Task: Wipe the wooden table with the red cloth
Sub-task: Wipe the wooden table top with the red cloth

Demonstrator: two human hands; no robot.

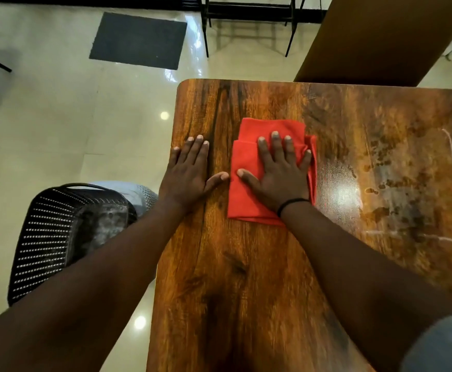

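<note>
Pressing flat on the folded red cloth (246, 178), the right hand (281, 175) hides its middle, fingers straight and spread. The left hand (190, 173) lies open on the wooden desk (233, 277) beside its left edge, little finger at the rim. The desk's right side runs out of view, blurred and smeared. A perforated black chair (63, 237) stands left.

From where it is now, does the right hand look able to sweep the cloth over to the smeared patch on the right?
Probably yes. The right hand lies flat on the red cloth, and the wooden table between it and the smeared patch looks bare.
</note>
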